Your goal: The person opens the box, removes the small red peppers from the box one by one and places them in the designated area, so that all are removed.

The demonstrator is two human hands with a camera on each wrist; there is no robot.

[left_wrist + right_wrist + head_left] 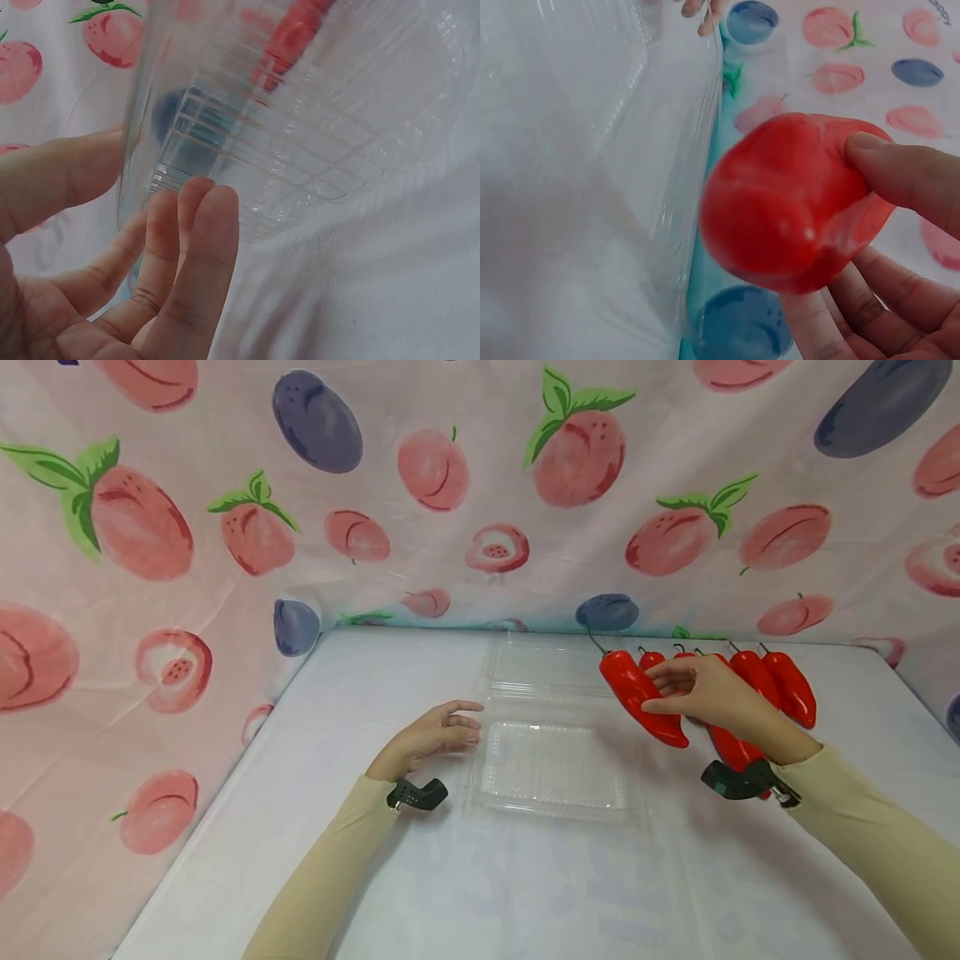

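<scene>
My right hand (pixel 690 693) pinches a glossy red pepper (pixel 637 693) between thumb and fingers, its thin green stem pointing up and away. The pepper is tilted, near the right side of a clear plastic clamshell container (pixel 555 810). From the right wrist view, the pepper's rounded red body (pixel 772 202) fills the middle, beside the container wall (pixel 679 247). At the container's left edge is my left hand (pixel 435 735). The left wrist view has its thumb on one side of the clear rim (pixel 131 150) and its fingers on the other, holding the edge. The container's lid (pixel 555 664) lies folded back behind the base.
Several more red peppers (pixel 795 689) lie in a row at the right, partly hidden behind my right hand and wrist. A white cloth (pixel 570 893) covers the table. A fruit-print curtain (pixel 480 468) stands along the back and left.
</scene>
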